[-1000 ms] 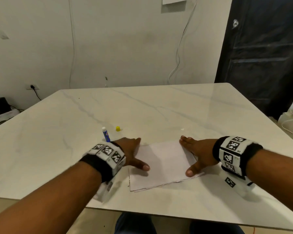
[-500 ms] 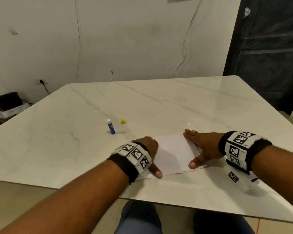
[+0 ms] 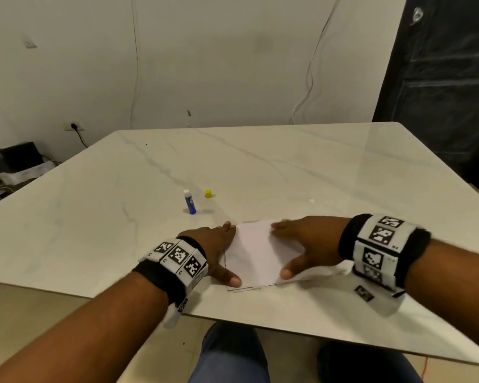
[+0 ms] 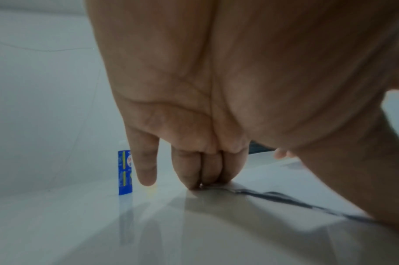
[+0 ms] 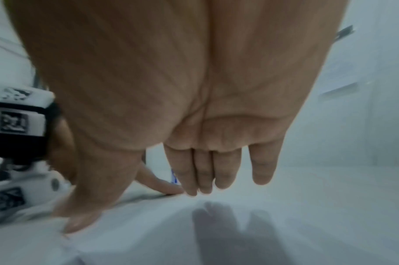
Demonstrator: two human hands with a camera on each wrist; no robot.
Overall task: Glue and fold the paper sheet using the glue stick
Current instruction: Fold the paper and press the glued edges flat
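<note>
the folded paper sheet is pressed flat on the table by the left hand and right hand, fingers straight. the glue stick is stood upright beyond them, its yellow cap set beside it.

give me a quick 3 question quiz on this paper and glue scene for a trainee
1. True or false: the left hand is holding the glue stick.
2. Where is the yellow cap? A) on the glue stick B) on the table beside it C) on the paper
3. What do both the left hand and the right hand rest on?

Key:
1. False; it stands upright on the table, untouched.
2. B
3. The paper, with fingers flat.
</note>
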